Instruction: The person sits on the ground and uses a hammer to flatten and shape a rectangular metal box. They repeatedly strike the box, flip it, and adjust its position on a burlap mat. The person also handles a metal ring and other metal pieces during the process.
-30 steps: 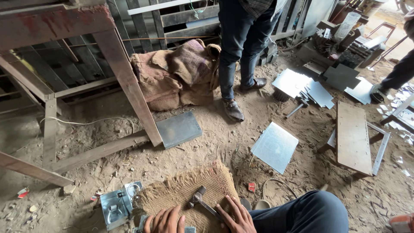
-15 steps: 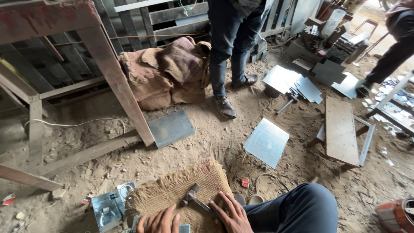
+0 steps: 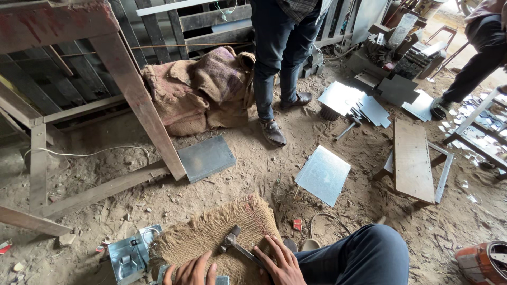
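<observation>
A hammer point(image 3: 232, 241) with a metal head lies on a burlap mat point(image 3: 211, 232) on the dirt floor at the bottom of the view. My right hand point(image 3: 277, 261) rests flat over the hammer's handle, fingers spread. My left hand point(image 3: 193, 273) lies on the mat at the bottom edge, fingers apart, next to a small metal piece point(image 3: 222, 279). A small metal box part point(image 3: 127, 257) with a latch sits just left of the mat. My knee in blue trousers point(image 3: 359, 258) is at the right.
A person in dark trousers point(image 3: 280, 63) stands ahead beside a heap of burlap sacks point(image 3: 200, 89). Sheet metal pieces point(image 3: 323, 174) point(image 3: 207, 157) lie on the dirt. A wooden stool point(image 3: 414, 161) stands right. A slanted wooden frame point(image 3: 137, 95) is left. Another person's leg point(image 3: 475, 68) is far right.
The view has shifted slightly. My hands stay on the mat and the hammer has not visibly moved.
</observation>
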